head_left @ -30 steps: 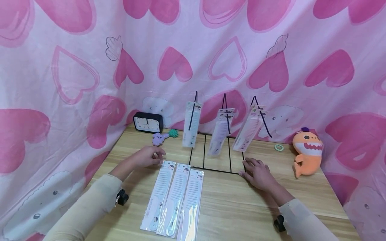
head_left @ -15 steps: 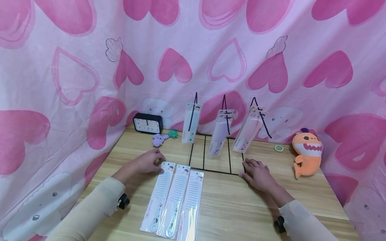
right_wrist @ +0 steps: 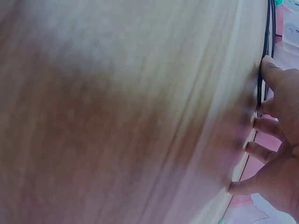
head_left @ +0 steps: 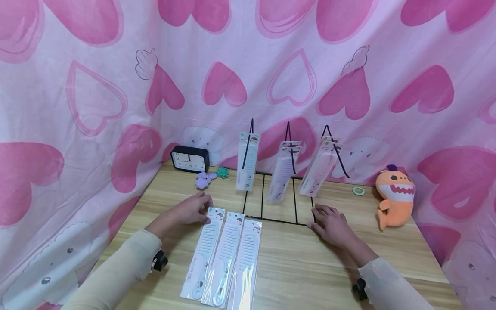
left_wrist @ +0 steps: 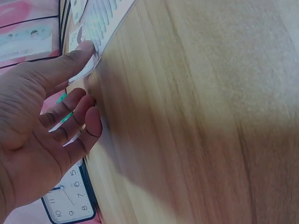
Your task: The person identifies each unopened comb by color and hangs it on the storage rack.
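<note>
Three packaged combs lie side by side on the table. At the upper corner of the leftmost packaged comb (head_left: 203, 254), my left hand (head_left: 190, 208) pinches the edge, its thumb on top and the other fingers curled loosely. The index fingertip is partly hidden in the left wrist view. The middle pack (head_left: 223, 258) and right pack (head_left: 245, 262) lie beside it. My right hand (head_left: 332, 224) rests with spread fingers on the front right corner of a black wire rack (head_left: 279, 219); its thumb touches the wire. More packaged combs hang on the rack's left (head_left: 246, 161), middle (head_left: 283, 172) and right (head_left: 318, 168) hooks.
A black clock (head_left: 190, 158), a purple toy (head_left: 203, 180) and a green spiky ball (head_left: 222, 172) stand at the back left. To the right are a pale green ring (head_left: 358, 190) and an orange shark plush (head_left: 395, 198). A heart-patterned curtain (head_left: 255, 51) surrounds the table.
My left hand has shifted slightly right and closed onto the leftmost pack's corner. The comb on the left hook has swung. My right hand stays put.
</note>
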`<state>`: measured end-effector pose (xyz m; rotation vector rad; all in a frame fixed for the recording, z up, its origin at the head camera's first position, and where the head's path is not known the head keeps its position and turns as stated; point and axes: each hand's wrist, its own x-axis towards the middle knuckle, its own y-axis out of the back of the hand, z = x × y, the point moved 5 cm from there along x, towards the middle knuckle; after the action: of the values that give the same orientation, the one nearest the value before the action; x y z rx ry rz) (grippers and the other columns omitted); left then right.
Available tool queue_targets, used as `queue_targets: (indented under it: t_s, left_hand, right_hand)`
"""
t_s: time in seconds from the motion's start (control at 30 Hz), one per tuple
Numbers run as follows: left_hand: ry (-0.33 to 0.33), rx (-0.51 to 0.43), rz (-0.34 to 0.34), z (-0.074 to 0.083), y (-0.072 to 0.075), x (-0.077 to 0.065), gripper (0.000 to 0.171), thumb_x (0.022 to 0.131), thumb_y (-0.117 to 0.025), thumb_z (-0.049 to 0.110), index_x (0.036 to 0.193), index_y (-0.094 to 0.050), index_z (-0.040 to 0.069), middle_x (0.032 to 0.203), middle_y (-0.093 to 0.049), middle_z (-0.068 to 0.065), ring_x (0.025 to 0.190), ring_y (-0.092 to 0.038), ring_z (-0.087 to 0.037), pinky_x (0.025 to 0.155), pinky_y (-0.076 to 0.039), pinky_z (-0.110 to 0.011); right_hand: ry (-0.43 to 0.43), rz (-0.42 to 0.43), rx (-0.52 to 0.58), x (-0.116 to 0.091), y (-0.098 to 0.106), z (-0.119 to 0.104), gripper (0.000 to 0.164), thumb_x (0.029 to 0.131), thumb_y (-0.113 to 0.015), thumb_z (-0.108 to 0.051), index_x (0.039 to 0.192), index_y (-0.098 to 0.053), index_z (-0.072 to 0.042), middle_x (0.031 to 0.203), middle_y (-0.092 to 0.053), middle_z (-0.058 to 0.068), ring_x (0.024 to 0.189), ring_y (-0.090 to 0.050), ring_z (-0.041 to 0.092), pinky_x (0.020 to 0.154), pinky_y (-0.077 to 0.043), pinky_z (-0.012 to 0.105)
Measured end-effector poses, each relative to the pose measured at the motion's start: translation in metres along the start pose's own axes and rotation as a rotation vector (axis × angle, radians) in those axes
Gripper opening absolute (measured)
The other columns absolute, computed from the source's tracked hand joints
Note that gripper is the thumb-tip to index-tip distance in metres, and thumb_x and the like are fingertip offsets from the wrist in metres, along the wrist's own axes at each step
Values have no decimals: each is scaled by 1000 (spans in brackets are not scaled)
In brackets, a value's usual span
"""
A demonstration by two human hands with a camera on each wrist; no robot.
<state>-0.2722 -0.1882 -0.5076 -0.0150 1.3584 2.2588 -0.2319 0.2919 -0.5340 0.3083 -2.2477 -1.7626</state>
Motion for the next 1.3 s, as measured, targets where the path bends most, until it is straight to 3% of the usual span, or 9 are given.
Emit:
queue_targets:
  t_s: [0.23, 0.6, 0.8, 1.3]
  left_hand:
    - [-38, -56, -10, -1, -4, 1, 36, 95, -89, 13, 117, -61, 14, 104, -66, -2, 95, -60, -17, 84, -54, -35]
    - [-114, -78, 19, -1, -5, -2, 51, 97, -85, 6, 130, -46, 11, 101, -66, -2, 89, -61, -14, 81, -55, -28]
    - [-114, -111, 43, -3, -5, -3, 55, 97, -84, 4, 136, -44, 9, 101, -64, -1, 90, -62, -13, 81, -56, -28]
    - [-45, -324, 33, -3, -1, -6, 46, 96, -83, -1, 132, -56, 10, 117, -66, -9, 100, -64, -20, 83, -59, -32]
  right_hand:
    - [-5, -6, -2, -1, 1, 0, 63, 107, -73, -41, 156, -62, -2, 165, -55, 22, 145, -51, 56, 107, -40, 92]
    - [-11, -20, -4, 1, -2, 1, 64, 108, -72, -43, 157, -61, -3, 166, -54, 22, 145, -51, 56, 107, -40, 91]
    - [-14, -19, 7, 1, -2, 2, 64, 108, -72, -42, 157, -61, -3, 166, -54, 21, 146, -50, 56, 107, -39, 92]
    - [-6, -10, -10, 1, -6, 5, 64, 108, -71, -43, 157, -61, -4, 165, -54, 22, 144, -52, 57, 107, -42, 90]
